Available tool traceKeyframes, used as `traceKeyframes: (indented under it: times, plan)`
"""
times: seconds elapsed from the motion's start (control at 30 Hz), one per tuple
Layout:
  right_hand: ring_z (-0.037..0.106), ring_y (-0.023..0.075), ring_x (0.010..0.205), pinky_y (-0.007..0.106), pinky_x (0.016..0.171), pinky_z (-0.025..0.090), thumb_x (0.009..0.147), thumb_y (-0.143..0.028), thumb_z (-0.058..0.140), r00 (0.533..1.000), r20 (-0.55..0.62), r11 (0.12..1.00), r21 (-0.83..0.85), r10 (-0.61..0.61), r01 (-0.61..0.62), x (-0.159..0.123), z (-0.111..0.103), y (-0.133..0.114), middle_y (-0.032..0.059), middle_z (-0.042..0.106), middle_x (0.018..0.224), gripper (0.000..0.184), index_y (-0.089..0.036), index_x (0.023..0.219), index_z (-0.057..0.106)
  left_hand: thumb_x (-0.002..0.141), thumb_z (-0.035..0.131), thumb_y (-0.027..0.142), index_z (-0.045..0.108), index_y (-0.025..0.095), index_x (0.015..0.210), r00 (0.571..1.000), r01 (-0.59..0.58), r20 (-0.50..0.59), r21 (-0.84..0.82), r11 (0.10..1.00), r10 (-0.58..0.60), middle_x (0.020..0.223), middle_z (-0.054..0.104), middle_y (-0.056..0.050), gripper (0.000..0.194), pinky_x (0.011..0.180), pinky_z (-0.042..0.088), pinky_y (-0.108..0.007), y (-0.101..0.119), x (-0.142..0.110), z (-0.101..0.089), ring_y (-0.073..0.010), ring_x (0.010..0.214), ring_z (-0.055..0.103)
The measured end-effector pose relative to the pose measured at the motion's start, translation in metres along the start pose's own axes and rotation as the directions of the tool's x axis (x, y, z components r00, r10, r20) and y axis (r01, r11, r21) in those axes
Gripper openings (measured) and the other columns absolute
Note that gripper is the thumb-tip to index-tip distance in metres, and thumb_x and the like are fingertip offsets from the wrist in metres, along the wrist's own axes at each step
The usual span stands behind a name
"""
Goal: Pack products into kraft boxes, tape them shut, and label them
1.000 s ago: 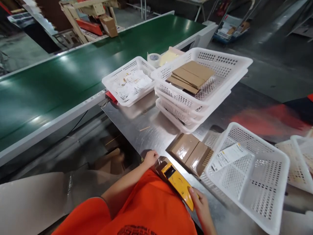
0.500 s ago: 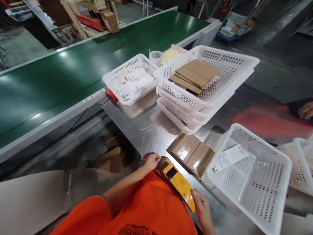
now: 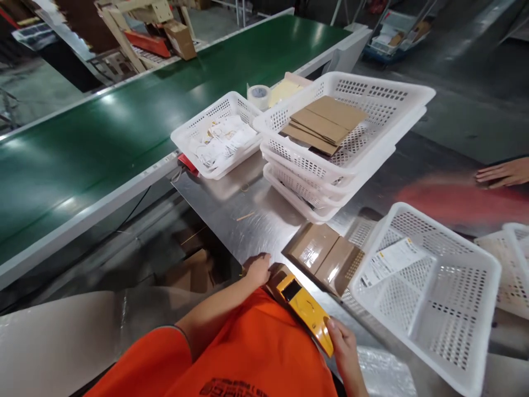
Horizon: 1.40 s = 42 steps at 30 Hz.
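Yellow plastic dispenser (image 3: 305, 310) — left hand (image 3: 257, 269), right hand (image 3: 343, 342) gripping.

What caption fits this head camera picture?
Both hands, left hand and right hand, hold a yellow device beside white baskets.

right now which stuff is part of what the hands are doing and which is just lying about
In hand:
left hand
right hand
yellow tape dispenser
taped brown parcel

Lying about:
stacked baskets with cardboard
basket of packets
tape roll
basket with label
green conveyor
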State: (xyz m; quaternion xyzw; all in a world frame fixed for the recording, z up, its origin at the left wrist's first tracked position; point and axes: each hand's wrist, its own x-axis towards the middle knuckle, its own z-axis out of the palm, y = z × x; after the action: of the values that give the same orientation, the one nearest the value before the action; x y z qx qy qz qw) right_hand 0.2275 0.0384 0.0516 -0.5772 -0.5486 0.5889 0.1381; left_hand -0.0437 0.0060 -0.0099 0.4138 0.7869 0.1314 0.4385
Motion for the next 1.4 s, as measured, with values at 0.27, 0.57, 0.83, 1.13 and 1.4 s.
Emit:
traceKeyframes:
  times: [0.27, 0.57, 0.83, 1.13, 1.4]
  plan:
    - [0.035, 0.0135, 0.050, 0.028, 0.046, 0.030, 0.064, -0.081, 0.056, 0.999, 0.028, 0.998, 0.045, 0.031, -0.033, -0.002, 0.004, -0.017, -0.0019, 0.040, 0.049, 0.062, -0.021, 0.049, 0.047, 0.069, 0.056, 0.003, 0.044, 0.028, 0.142, 0.983, -0.178, 0.078, 0.159, 0.971, 0.167, 0.162, 0.021, -0.007, 0.078, 0.121, 0.013, -0.053, -0.010, -0.028, 0.012, -0.0310, 0.150, 0.012]
    - [0.030, 0.0114, 0.049, 0.027, 0.045, 0.024, 0.064, -0.081, 0.056, 0.997, 0.075, 0.995, 0.090, 0.030, -0.036, -0.001, 0.006, -0.017, -0.0037, 0.035, 0.048, 0.063, -0.022, 0.049, 0.042, 0.057, 0.079, 0.049, 0.009, 0.021, 0.154, 0.943, -0.279, 0.270, 0.321, 0.905, 0.195, 0.160, -0.017, -0.020, 0.123, 0.111, -0.002, -0.073, -0.011, -0.019, -0.007, -0.0444, 0.146, -0.016]
    - [0.036, 0.0117, 0.053, 0.026, 0.050, 0.029, 0.069, -0.077, 0.056, 0.990, 0.139, 0.992, 0.126, 0.013, -0.030, 0.001, 0.007, -0.017, -0.0020, 0.044, 0.053, 0.061, -0.018, 0.056, 0.052, 0.049, 0.082, 0.038, 0.034, 0.013, 0.144, 0.739, -0.668, 0.398, 0.333, 0.665, 0.543, 0.144, 0.044, -0.021, 0.110, 0.119, 0.015, -0.051, 0.019, 0.004, -0.013, -0.0379, 0.133, 0.040]
    - [0.042, 0.0142, 0.054, 0.026, 0.049, 0.030, 0.070, -0.059, 0.066, 0.991, 0.131, 0.999, -0.042, 0.027, -0.021, -0.032, -0.060, 0.028, -0.0015, 0.049, 0.051, 0.045, -0.018, 0.054, 0.057, 0.049, 0.083, 0.043, 0.039, 0.016, 0.139, 0.758, -0.651, 0.374, 0.477, 0.591, 0.534, 0.139, 0.048, -0.019, 0.105, 0.118, 0.008, -0.056, 0.021, 0.001, -0.009, -0.0388, 0.130, 0.040]
    - [0.041, 0.0143, 0.053, 0.028, 0.050, 0.030, 0.068, -0.056, 0.063, 0.992, 0.117, 0.999, -0.008, 0.048, -0.047, -0.050, -0.087, 0.076, -0.0002, 0.052, 0.053, 0.040, -0.018, 0.055, 0.060, 0.051, 0.081, 0.043, 0.042, 0.010, 0.138, 0.791, -0.605, 0.361, 0.574, 0.551, 0.494, 0.139, 0.050, -0.019, 0.101, 0.120, 0.009, -0.054, 0.028, -0.007, -0.019, -0.0398, 0.132, 0.039]
